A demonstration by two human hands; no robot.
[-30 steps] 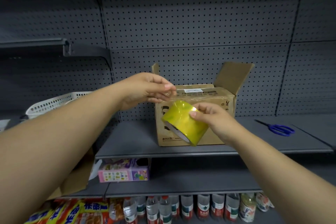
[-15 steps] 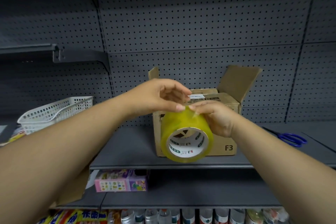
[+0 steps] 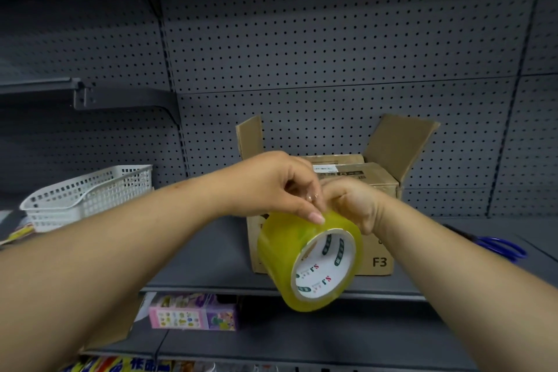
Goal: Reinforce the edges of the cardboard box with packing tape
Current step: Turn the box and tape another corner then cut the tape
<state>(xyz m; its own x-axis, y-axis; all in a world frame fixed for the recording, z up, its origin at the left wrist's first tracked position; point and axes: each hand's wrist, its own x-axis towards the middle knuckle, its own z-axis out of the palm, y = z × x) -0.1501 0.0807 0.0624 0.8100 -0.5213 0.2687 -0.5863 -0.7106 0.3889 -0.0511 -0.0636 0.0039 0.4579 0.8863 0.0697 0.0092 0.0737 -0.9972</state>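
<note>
Both hands meet on top of the tape roll [image 3: 309,260]: the right hand [image 3: 351,204] grips its upper rim, while the left hand [image 3: 277,187] pinches at the yellow surface with its fingertips [image 3: 315,217]. The roll hangs in front of the cardboard box [image 3: 374,190], which sits on the grey shelf [image 3: 211,257] with flaps up. Blue scissors [image 3: 501,248] lie to the right, a white basket [image 3: 87,193] to the left.

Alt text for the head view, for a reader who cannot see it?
Both hands hold a yellowish packing tape roll before an open cardboard box on a grey shelf; the left hand picks at its top, the right hand grips it.
</note>
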